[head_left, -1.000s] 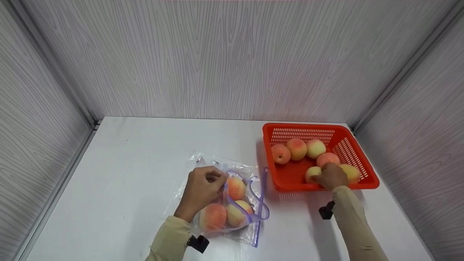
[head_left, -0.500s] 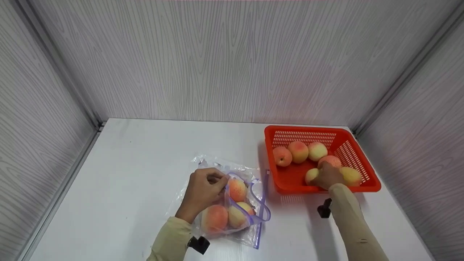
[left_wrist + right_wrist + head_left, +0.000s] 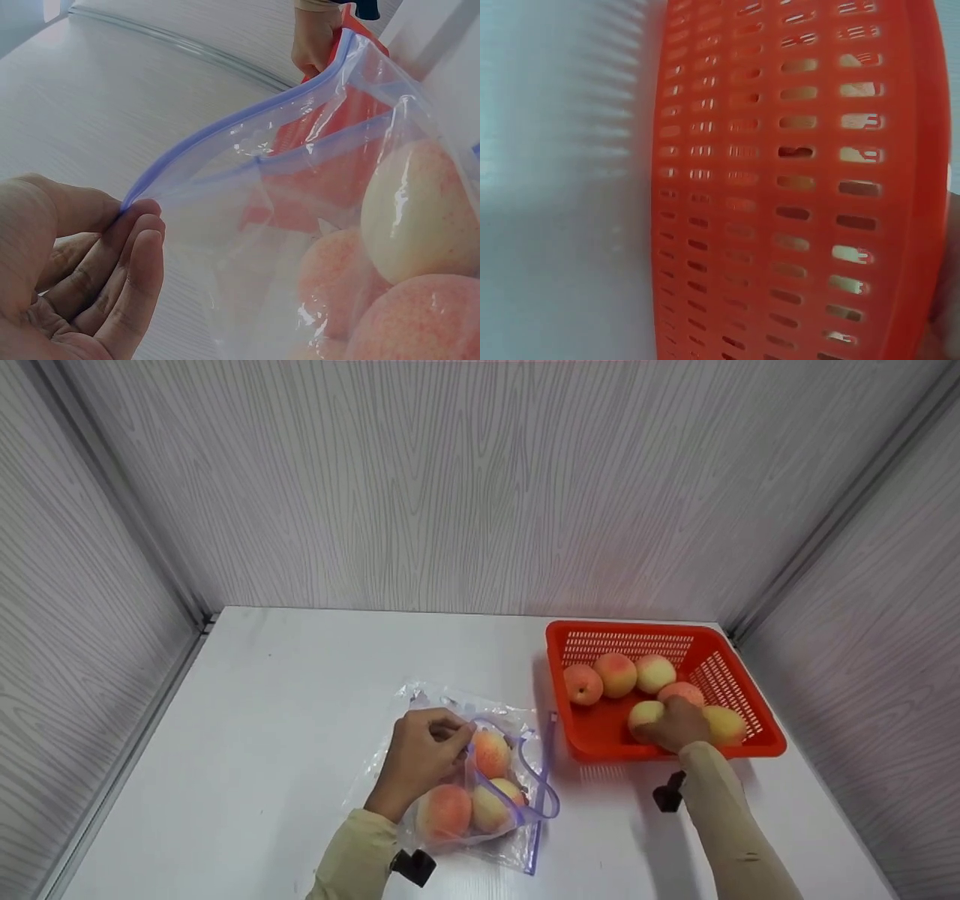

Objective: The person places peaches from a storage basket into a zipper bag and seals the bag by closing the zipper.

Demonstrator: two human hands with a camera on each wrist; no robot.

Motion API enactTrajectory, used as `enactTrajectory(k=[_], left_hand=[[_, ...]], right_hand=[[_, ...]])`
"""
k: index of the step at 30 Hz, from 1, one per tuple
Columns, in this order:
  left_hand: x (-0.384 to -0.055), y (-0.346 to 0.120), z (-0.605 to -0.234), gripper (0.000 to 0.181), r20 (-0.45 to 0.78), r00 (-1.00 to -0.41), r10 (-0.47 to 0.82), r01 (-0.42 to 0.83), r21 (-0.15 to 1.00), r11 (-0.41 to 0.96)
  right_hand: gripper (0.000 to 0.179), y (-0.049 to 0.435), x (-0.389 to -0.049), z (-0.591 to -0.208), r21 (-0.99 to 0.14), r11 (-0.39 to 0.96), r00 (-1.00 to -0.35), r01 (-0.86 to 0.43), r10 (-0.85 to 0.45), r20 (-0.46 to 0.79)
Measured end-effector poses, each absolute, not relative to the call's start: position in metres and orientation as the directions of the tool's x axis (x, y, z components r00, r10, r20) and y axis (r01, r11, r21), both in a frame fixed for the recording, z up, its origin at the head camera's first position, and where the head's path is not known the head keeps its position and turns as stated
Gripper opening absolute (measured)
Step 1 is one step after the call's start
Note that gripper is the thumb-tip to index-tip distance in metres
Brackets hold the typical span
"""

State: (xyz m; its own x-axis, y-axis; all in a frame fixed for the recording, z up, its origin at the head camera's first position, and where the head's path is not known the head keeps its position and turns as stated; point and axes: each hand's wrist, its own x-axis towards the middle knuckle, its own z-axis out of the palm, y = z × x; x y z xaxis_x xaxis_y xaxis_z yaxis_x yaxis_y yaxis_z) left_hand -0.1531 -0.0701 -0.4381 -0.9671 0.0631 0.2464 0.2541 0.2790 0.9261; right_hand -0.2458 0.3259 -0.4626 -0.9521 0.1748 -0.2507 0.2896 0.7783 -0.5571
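My left hand [image 3: 420,754] pinches the purple-edged mouth of a clear zip bag [image 3: 514,851] between thumb and forefinger. In the left wrist view the bag's rim [image 3: 217,126] is lifted and its mouth stands apart. Peaches lie inside, among them an orange one [image 3: 492,754], a yellow-pink one [image 3: 495,806] and a red one [image 3: 448,812]. My right hand [image 3: 684,726] reaches into a red plastic basket [image 3: 564,727] and grips a pale yellow peach [image 3: 643,717] near its front wall. In the right wrist view the slotted wall [image 3: 817,225] hides most of that hand.
Several other peaches stay in the basket: a red one [image 3: 582,684] at the left, an orange one [image 3: 616,675], a pale one [image 3: 655,673], and a yellow one [image 3: 724,725] right of the hand. Grey panels [image 3: 480,495] wall in the white table [image 3: 247,720].
The peach under my right hand has shifted slightly left within the basket. My left hand keeps its pinch on the bag's mouth. The head view has tilted a little.
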Motion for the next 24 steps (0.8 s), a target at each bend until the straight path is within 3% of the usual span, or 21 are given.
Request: enactTrajectory(k=[5, 11, 17, 24], left_hand=[[-0.153, -0.068, -0.438, 0.01, 0.248, -0.967, 0.063, 0.255, 0.924, 0.286], [-0.154, -0.069, -0.438, 0.01, 0.251, -0.966, 0.067, 0.26, 0.923, 0.286], [-0.155, -0.069, -0.439, 0.012, 0.258, -0.963, 0.078, 0.27, 0.921, 0.28], [-0.154, -0.068, -0.439, 0.014, 0.242, -0.967, 0.078, 0.254, 0.926, 0.278]], right_hand=[[0.072, 0.323, -0.236, -0.458, -0.669, 0.708, -0.972, 0.226, 0.211, -0.105], [0.084, 0.311, -0.222, -0.445, -0.861, 0.49, -0.961, 0.139, 0.278, 0.003], [0.077, 0.298, -0.207, -0.43, -0.98, 0.19, -0.976, 0.063, 0.217, -0.021], [0.069, 0.283, -0.185, -0.42, -0.997, -0.028, -0.996, 0.066, 0.058, -0.067]])
